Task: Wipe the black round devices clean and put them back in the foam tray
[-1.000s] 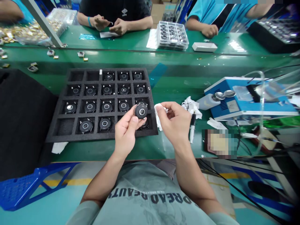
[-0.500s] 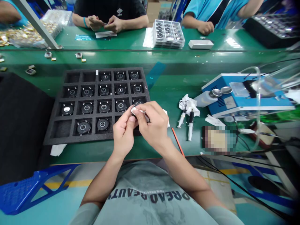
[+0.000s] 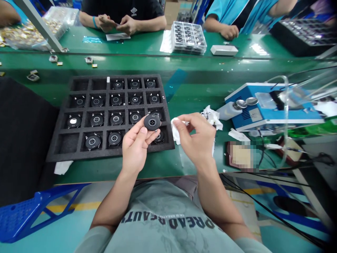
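Note:
A round black watch case (image 3: 152, 122) is pinched between the thumb and fingers of my left hand (image 3: 135, 147), its back with the small contacts facing up. It hangs over the right part of a black foam tray (image 3: 89, 151), whose compartments hold several similar watch cases (image 3: 93, 141). Right of the tray, my right hand (image 3: 196, 138) has its thumb and index finger closed on a white tissue (image 3: 176, 131). The two hands are apart.
Two syringes lie mostly hidden behind my right hand, by crumpled tissue (image 3: 210, 114). Further right are a white bottle (image 3: 229, 110) and a blue machine (image 3: 273, 116) with tubes. A black foam block (image 3: 23, 140) stands left. Across the bench are two people's hands and a clear box (image 3: 188, 38).
My hands have separated. The right one moved right with the tissue, while the left kept the watch case, which now shows fully.

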Tool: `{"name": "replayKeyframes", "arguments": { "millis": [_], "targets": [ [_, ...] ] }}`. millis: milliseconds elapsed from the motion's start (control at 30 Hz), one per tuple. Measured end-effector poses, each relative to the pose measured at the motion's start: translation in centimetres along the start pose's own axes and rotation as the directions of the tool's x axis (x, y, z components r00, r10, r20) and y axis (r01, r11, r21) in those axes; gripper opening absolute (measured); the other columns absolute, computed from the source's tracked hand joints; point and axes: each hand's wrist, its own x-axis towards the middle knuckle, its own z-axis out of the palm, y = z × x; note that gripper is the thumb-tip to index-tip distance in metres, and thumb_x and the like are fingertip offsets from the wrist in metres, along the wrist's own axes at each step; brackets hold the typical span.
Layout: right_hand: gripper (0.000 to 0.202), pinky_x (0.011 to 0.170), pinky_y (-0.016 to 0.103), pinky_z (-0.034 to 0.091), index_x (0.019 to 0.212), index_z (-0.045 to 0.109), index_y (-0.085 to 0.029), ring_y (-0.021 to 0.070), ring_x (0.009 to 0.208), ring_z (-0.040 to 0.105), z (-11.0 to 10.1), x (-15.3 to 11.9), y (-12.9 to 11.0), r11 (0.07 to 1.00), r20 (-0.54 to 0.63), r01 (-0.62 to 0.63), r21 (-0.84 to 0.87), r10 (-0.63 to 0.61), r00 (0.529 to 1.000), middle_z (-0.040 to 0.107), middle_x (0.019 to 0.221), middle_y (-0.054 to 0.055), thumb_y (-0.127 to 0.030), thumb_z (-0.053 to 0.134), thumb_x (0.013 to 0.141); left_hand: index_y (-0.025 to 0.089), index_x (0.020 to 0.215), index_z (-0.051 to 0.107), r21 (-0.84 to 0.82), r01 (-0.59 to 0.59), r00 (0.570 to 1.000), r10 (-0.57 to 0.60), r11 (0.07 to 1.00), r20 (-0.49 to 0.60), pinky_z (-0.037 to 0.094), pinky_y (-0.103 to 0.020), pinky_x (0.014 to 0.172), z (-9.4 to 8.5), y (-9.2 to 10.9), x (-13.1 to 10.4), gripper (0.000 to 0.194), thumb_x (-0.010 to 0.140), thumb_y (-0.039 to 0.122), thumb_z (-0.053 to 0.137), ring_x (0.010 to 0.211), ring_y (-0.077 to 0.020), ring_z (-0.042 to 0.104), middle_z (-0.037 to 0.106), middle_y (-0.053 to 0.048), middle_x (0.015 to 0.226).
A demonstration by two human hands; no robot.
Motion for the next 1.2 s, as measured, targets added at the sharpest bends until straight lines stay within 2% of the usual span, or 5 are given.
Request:
{"name": "replayKeyframes", "arguments": {
  "millis": [367, 600, 933, 1033, 1200],
  "targets": [
    [0.014, 0.078, 0.035, 0.052, 0.087, 0.071, -0.024, 0.0180, 0.083, 0.063, 3.2, 2.4, -0.1, 0.972, 0.027, -0.075, 0.221, 0.071, 0.997, 0.070, 0.089, 0.003, -0.032, 0.066, 0.098, 0.022, 0.117, 0.081, 0.083, 0.048, 0.999, -0.050, 0.995, 0.018, 0.064, -0.039, 0.100, -0.2, 0.2, 0.4, 0.034, 0.085, 0.032, 0.084, 0.112, -0.0255, 0.078, 0.080, -0.008, 0.124],
    [0.037, 0.048, 0.020, 0.039, 0.082, 0.060, -0.024, 0.0076, 0.055, 0.041, 0.4, 3.0, 2.6, 0.129, 0.474, -0.569, 0.812, 0.422, 0.773, 0.051, 0.070, -0.007, -0.047, 0.088, 0.076, 0.020, 0.117, 0.081, 0.053, -0.006, 1.000, 0.007, 0.999, -0.022, 0.065, -0.040, 0.099, 0.3, 0.9, 0.5, 0.030, 0.087, 0.028, 0.082, 0.108, -0.0258, 0.079, 0.083, -0.009, 0.114],
    [0.034, 0.073, 0.032, 0.052, 0.099, 0.066, -0.023, 0.0163, 0.079, 0.061, -6.8, 4.4, 11.4, 0.807, -0.234, -0.493, 0.325, 0.574, 0.785, 0.070, 0.090, 0.002, -0.056, 0.067, 0.090, 0.022, 0.114, 0.081, 0.081, -0.036, 0.999, 0.039, 0.996, -0.028, 0.065, -0.037, 0.098, 0.5, 1.2, 0.7, 0.026, 0.089, 0.028, 0.081, 0.109, -0.0258, 0.079, 0.083, -0.008, 0.113],
    [0.030, 0.090, 0.038, 0.050, 0.107, 0.069, -0.015, 0.0203, 0.089, 0.064, -10.9, 6.7, 15.2, 0.834, -0.445, -0.546, -0.081, 0.460, 0.768, 0.073, 0.103, 0.010, -0.040, 0.062, 0.092, 0.021, 0.116, 0.080, 0.090, -0.028, 0.999, 0.031, 0.996, -0.032, 0.064, -0.040, 0.100, 0.6, 1.2, 0.8, 0.028, 0.089, 0.028, 0.081, 0.111, -0.0270, 0.079, 0.082, -0.009, 0.115],
    [0.031, 0.094, 0.040, 0.048, 0.109, 0.077, -0.014, 0.0278, 0.101, 0.067, -12.4, 9.1, 18.8, 0.597, -0.306, -0.519, -0.612, 0.426, 0.851, 0.077, 0.111, 0.017, -0.030, 0.057, 0.093, 0.021, 0.115, 0.079, 0.069, -0.012, 1.000, 0.014, 0.998, -0.020, 0.064, -0.042, 0.099, 0.4, 1.3, 0.9, 0.027, 0.089, 0.026, 0.078, 0.111, -0.0274, 0.078, 0.082, -0.009, 0.115]
  ]
}}
